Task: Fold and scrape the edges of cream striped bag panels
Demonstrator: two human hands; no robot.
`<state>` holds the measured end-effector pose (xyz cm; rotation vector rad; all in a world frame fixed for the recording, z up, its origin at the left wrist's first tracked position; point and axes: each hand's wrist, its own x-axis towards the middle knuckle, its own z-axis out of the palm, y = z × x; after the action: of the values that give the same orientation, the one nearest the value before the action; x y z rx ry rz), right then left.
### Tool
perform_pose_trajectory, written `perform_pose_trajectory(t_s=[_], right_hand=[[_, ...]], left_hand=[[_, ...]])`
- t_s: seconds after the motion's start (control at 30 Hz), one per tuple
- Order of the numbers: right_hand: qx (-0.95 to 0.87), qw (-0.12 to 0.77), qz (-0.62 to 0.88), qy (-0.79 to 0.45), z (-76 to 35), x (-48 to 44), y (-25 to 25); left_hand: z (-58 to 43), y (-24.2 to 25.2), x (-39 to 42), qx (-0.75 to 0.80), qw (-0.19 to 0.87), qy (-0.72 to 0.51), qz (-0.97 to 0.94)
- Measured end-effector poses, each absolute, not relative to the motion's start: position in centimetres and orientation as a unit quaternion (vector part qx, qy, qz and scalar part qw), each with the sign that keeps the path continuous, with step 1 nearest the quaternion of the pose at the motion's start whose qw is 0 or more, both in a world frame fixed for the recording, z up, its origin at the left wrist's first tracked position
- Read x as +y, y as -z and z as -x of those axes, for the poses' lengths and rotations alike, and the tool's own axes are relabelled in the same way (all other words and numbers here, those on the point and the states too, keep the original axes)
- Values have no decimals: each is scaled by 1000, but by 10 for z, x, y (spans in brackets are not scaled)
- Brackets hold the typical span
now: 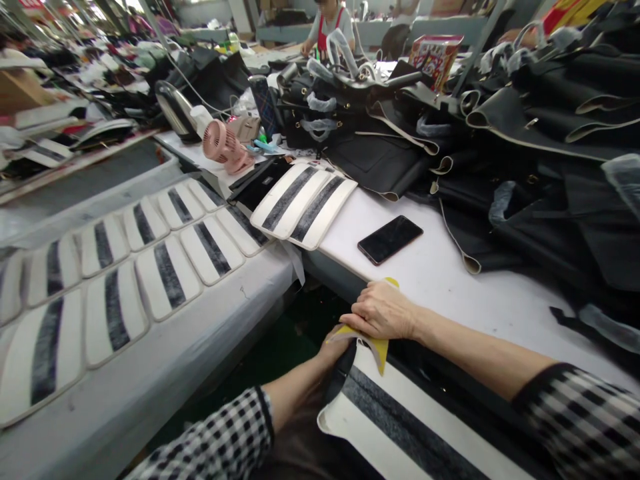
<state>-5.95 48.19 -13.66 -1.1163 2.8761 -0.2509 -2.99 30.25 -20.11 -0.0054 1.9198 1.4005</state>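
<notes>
My right hand [383, 312] is closed on a thin yellow piece [381, 353], whose material I cannot make out. The piece bends over the near end of a white panel with a dark stripe [395, 413]. My left hand [336, 347] is at the same end, just below my right hand and against the yellow piece. Its fingers are mostly hidden. Black leather-like material [345, 363] shows beside and under the striped panel, which lies slanted over my lap and runs out at the bottom of the view.
Several similar panels [163, 280] lie in rows on the left table. Two more [303, 203] overlap at the corner of the white table, near a phone [390, 239]. Black bags [565, 220] pile up at right. A pink fan [225, 145] stands behind; a person [327, 30] is farther back.
</notes>
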Motion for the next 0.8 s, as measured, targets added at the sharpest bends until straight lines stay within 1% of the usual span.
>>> perform_pose_trajectory(t_s=[0.1,0.17,0.2,0.27,0.33,0.53,0.8], right_hand=[[928,26,365,77,61,482,136],[926,25,368,80,62,482,137],[925,25,370,82,63,482,137],[923,25,374,84,65,482,136],[922,22,380,78,65,481,135],[918,10,392,65,64,481,135],[916,18,398,52,62,480,135]], left_hand=[[37,187,293,728,305,-613,29],[32,165,282,725,266,-634,-23],[28,153,278,745,258,-612,-70],[19,131,274,797,250,-530,-148],[14,119,275,832,244,-467,-170],[10,123,281,853,243,-429,-172],[8,124,280,867,232,-402,-184]])
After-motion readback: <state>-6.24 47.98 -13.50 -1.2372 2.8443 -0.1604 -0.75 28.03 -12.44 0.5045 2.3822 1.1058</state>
